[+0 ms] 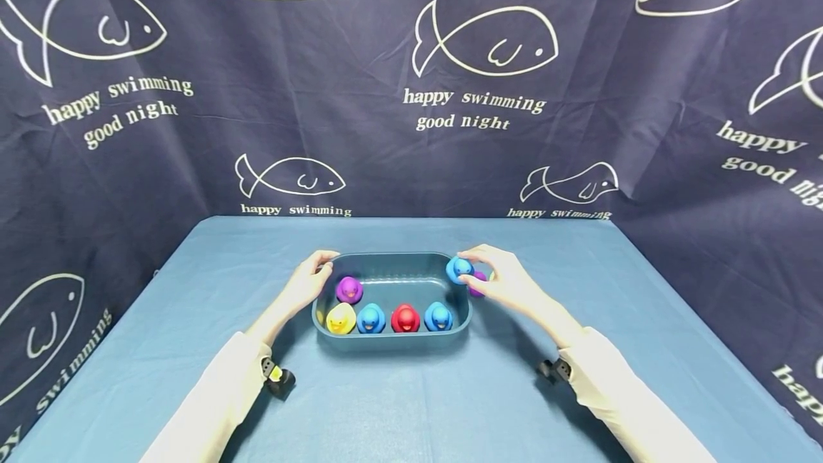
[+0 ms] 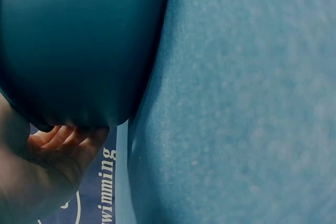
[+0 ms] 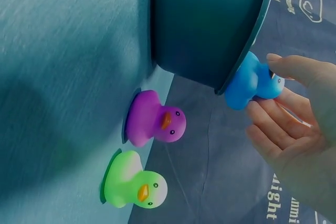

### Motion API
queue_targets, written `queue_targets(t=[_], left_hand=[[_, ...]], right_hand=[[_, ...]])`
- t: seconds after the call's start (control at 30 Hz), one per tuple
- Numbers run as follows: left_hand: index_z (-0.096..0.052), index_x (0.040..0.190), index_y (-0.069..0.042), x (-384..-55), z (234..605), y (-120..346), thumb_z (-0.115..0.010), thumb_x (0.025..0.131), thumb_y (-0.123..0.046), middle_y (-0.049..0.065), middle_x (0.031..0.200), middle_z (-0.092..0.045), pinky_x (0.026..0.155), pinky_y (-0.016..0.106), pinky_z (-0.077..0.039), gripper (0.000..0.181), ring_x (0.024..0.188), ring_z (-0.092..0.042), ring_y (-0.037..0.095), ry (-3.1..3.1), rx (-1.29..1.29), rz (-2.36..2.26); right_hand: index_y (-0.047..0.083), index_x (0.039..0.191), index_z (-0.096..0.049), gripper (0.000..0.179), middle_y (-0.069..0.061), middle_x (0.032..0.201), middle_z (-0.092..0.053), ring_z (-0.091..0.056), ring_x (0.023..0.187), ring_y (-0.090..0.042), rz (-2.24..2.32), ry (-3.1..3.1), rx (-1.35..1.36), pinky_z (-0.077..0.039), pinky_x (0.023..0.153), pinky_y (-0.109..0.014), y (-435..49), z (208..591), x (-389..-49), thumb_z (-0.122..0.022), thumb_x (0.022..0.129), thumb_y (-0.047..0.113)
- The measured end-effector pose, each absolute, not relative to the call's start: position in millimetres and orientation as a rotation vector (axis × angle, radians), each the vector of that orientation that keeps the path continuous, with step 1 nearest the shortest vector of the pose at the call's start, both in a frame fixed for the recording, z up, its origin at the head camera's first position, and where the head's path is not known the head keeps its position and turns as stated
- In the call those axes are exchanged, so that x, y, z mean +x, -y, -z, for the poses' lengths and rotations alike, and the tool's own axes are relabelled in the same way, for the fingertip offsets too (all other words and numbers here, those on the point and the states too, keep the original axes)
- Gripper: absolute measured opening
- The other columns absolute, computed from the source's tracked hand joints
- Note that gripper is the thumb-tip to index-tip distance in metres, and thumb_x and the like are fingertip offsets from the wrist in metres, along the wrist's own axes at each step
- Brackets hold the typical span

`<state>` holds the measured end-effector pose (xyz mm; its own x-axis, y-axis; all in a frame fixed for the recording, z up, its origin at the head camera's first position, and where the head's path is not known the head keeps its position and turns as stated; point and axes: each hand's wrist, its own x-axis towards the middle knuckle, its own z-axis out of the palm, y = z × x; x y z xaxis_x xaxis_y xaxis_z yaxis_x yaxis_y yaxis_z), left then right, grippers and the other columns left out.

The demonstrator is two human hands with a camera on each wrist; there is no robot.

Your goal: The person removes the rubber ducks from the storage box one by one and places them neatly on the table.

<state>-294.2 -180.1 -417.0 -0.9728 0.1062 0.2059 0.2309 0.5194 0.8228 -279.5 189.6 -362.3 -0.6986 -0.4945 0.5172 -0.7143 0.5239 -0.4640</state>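
Observation:
A dark teal plastic bin (image 1: 386,341) stands on the table, its end wall (image 2: 79,51) large in the left wrist view. At its far left corner my left hand (image 1: 307,281) grips the rim, fingers (image 2: 86,142) against the outside. My right hand (image 1: 504,277) pinches a blue rubber duck (image 3: 252,82) between thumb and fingertips, over the bin's right rim. Inside the bin, a purple duck (image 1: 349,290) sits at the left, behind a front row of a yellow duck (image 1: 341,319), a blue duck (image 1: 371,319), a red duck (image 1: 406,319) and another blue duck (image 1: 439,316).
Just right of the bin, a purple duck (image 3: 149,119) and a green duck (image 3: 131,182) stand on the blue tablecloth (image 1: 386,406), partly hidden by my right hand in the head view. A dark fish-print curtain (image 1: 386,141) hangs behind the table.

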Motion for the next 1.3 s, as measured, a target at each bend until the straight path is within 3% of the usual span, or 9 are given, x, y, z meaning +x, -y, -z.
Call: queue_targets(t=[0.1, 0.23, 0.37, 0.47, 0.57, 1.07, 1.3], left_hand=[[-0.052, 0.124, 0.002, -294.6, 417.9, 180.1, -0.043, 0.095, -0.006, 0.023, 0.124, -0.056, 0.097, 0.046, -0.041, 0.031, 0.112, -0.055, 0.036, 2.624, -0.300, 1.435], [-0.052, 0.124, 0.003, -294.9, 419.2, 180.2, -0.043, 0.095, -0.005, 0.024, 0.125, -0.056, 0.098, 0.048, -0.040, 0.031, 0.114, -0.053, 0.037, 2.615, -0.299, 1.448], [-0.052, 0.124, 0.003, -294.7, 419.5, 180.6, -0.043, 0.095, -0.004, 0.024, 0.126, -0.055, 0.099, 0.048, -0.040, 0.031, 0.115, -0.053, 0.037, 2.614, -0.294, 1.458], [-0.052, 0.124, 0.002, -294.5, 419.5, 180.9, -0.043, 0.095, -0.005, 0.024, 0.126, -0.056, 0.098, 0.048, -0.040, 0.031, 0.114, -0.053, 0.037, 2.620, -0.296, 1.446], [-0.052, 0.123, 0.002, -294.5, 419.4, 180.9, -0.043, 0.095, -0.005, 0.024, 0.125, -0.056, 0.098, 0.047, -0.040, 0.031, 0.114, -0.054, 0.036, 2.618, -0.293, 1.449], [-0.053, 0.122, 0.003, -292.4, 416.9, 180.1, -0.043, 0.095, -0.006, 0.024, 0.122, -0.057, 0.096, 0.048, -0.041, 0.030, 0.112, -0.054, 0.036, 2.611, -0.317, 1.399], [-0.053, 0.122, 0.002, -292.8, 415.3, 179.3, -0.044, 0.095, -0.005, 0.024, 0.124, -0.056, 0.097, 0.048, -0.040, 0.030, 0.113, -0.053, 0.036, 2.608, -0.309, 1.429]], right_hand=[[0.003, 0.110, -0.067, 0.037, -0.009, 0.106, -0.067, -0.054, 0.059, -0.010, -1.001, 2.465, 0.985, -0.042, 0.046, -0.018, -192.4, 362.6, -279.0, -0.076, 0.077, 0.013], [0.003, 0.112, -0.066, 0.036, -0.010, 0.107, -0.066, -0.046, 0.047, -0.001, -0.999, 2.468, 0.984, -0.041, 0.046, -0.017, -196.4, 363.1, -279.1, -0.075, 0.078, 0.012], [0.004, 0.112, -0.066, 0.037, -0.007, 0.106, -0.067, -0.061, 0.072, -0.010, -0.941, 2.469, 0.975, -0.050, 0.062, -0.024, -201.5, 363.4, -279.2, -0.075, 0.077, 0.013], [0.005, 0.112, -0.066, 0.038, -0.005, 0.105, -0.068, -0.063, 0.093, -0.019, -0.903, 2.474, 0.963, -0.051, 0.078, -0.035, -205.2, 362.7, -278.7, -0.076, 0.077, 0.014], [0.005, 0.112, -0.066, 0.037, -0.004, 0.106, -0.068, -0.063, 0.096, -0.020, -0.885, 2.466, 0.962, -0.048, 0.087, -0.039, -208.9, 362.1, -278.4, -0.075, 0.077, 0.014], [0.001, 0.104, -0.068, 0.034, -0.008, 0.096, -0.068, -0.062, 0.083, -0.022, -0.745, 2.371, 0.965, -0.049, 0.077, -0.035, -229.8, 370.5, -283.2, -0.078, 0.072, 0.008], [0.000, 0.104, -0.068, 0.035, -0.009, 0.096, -0.068, -0.064, 0.086, -0.024, -0.739, 2.372, 0.946, -0.048, 0.080, -0.034, -239.0, 375.1, -283.1, -0.078, 0.071, 0.008]])
